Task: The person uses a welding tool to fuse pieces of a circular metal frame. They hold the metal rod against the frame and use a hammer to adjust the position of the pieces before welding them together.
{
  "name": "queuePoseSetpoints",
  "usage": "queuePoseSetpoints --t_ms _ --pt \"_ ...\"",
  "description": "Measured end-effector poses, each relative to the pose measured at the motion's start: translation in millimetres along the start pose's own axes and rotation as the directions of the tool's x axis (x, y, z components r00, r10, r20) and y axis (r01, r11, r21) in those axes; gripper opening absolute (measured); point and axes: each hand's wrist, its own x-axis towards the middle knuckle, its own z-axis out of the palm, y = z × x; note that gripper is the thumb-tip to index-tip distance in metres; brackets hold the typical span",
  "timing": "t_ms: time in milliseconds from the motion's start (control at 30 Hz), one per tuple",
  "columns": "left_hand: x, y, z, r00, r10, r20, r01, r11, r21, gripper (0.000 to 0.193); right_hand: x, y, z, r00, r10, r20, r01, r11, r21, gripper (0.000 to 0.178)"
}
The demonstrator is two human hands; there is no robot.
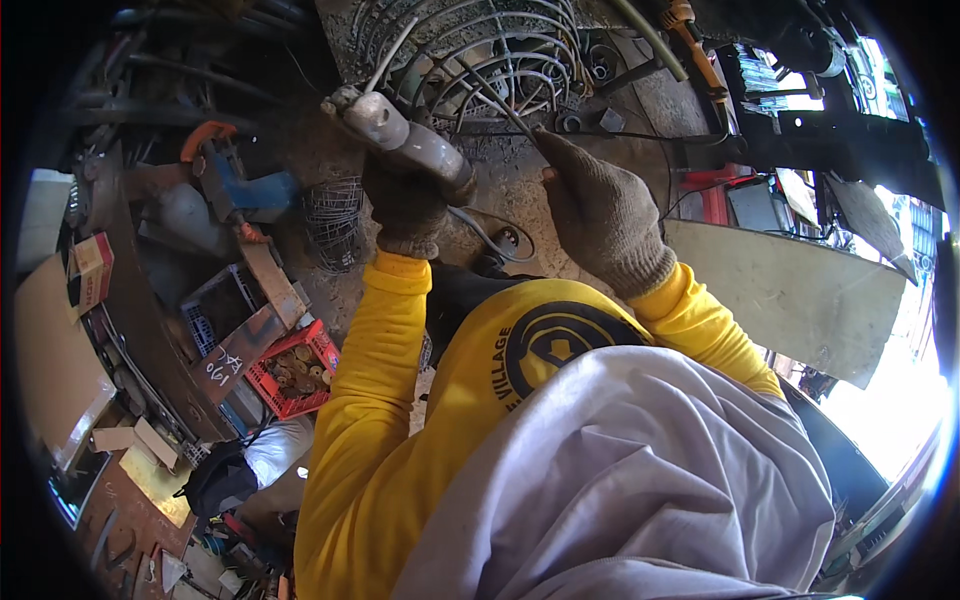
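My left hand (405,205), in a dark work glove, is closed around a worn grey hand tool (415,150) with a knobby front end. Its exact kind is unclear, and the tool covers most of my fingers. A pale thin rod (392,55) rises beside the tool's head; whether it is joined there cannot be told. In a brown knitted glove, my right hand (600,205) pinches a thin dark metal rod (500,105) that slants up and left. Beyond both hands lies a round cage of bent metal rods (500,50), near the rod's far end.
A grey cable (485,232) loops below the tool. On the left are a wire basket (333,220), a blue clamp-like tool (245,185) and a red crate (300,370) of round parts. A pale board (790,290) stands right; an orange-handled tool (695,45) lies far right.
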Motion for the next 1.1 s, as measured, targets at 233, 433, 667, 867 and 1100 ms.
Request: queuePoseSetpoints --t_ms 233,433,667,867,1100 --pt "-5 -42 -7 0.998 -0.035 -0.048 0.025 0.982 -0.185 0.051 -1 0 3 0.998 -0.043 -0.044 0.043 0.999 -0.001 0.042" --pt "-32 -27 -51 0.957 -0.136 0.256 0.202 0.947 -0.25 0.033 -3 8 10 0.984 -0.122 -0.131 0.119 0.993 -0.024 0.042" --pt "-79 -94 -89 0.91 -0.34 0.239 0.389 0.496 -0.776 0.029 -4 9 16 0.982 -0.119 -0.148 0.12 0.993 0.001 0.042" --pt "-80 -40 -92 0.879 -0.433 0.198 0.421 0.512 -0.749 0.03 -3 7 20 0.978 -0.112 -0.179 0.121 0.992 0.04 0.041" --pt "-76 -50 -93 0.959 -0.277 0.061 0.282 0.91 -0.305 0.03 -2 0 17 0.982 -0.098 -0.161 0.103 0.994 0.023 0.041"
